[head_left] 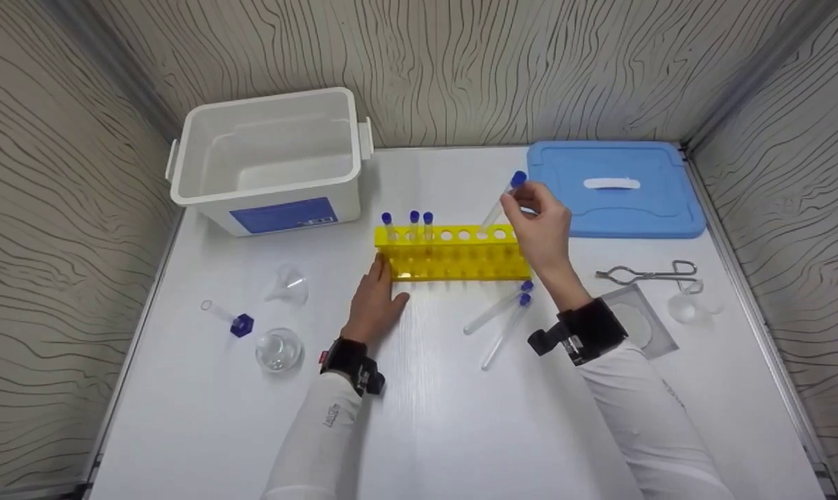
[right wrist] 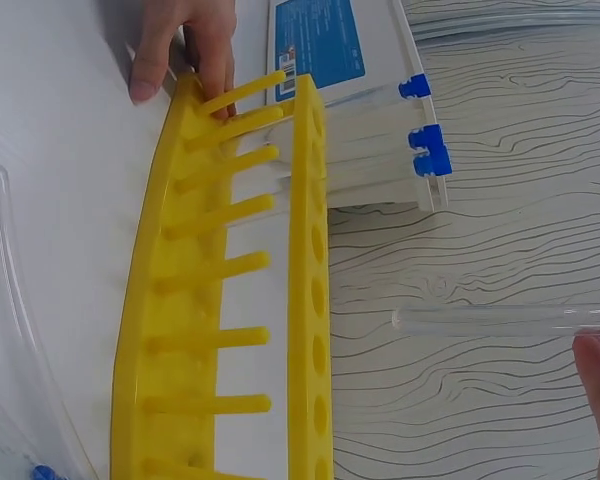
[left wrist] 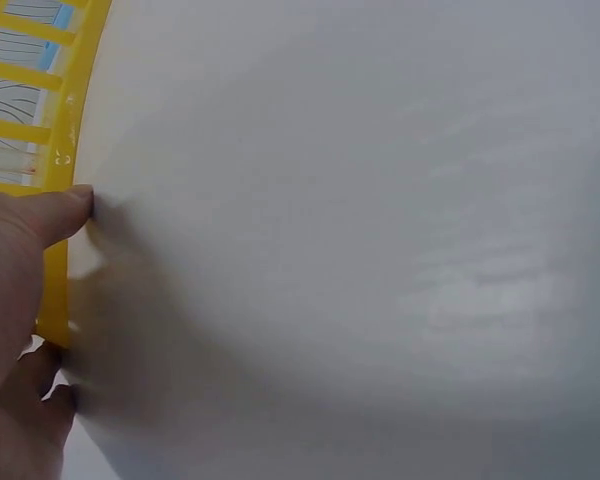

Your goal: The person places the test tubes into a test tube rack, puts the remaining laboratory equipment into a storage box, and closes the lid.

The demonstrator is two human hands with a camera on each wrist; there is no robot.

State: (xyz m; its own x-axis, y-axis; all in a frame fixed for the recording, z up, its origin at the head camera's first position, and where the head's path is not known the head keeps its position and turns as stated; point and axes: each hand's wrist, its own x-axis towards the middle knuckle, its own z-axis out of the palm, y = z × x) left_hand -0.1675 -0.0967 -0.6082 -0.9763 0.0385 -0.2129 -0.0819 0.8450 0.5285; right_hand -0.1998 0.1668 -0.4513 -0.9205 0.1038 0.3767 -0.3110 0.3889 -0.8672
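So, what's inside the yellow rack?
Three blue-capped tubes sit in the yellow rack toward its left end; a fourth tube in the right hand is outside it. That hand hides part of the rack's right end.

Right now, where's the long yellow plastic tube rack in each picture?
Head: the long yellow plastic tube rack is in the middle.
Left wrist: rack at upper left, cut off.
Right wrist: rack left of centre, cut off below.
Shared landmark: the left hand at one end.

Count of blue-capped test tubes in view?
6: three tubes standing in the yellow rack, one tube in the right hand, two tubes lying on the table near the rack.
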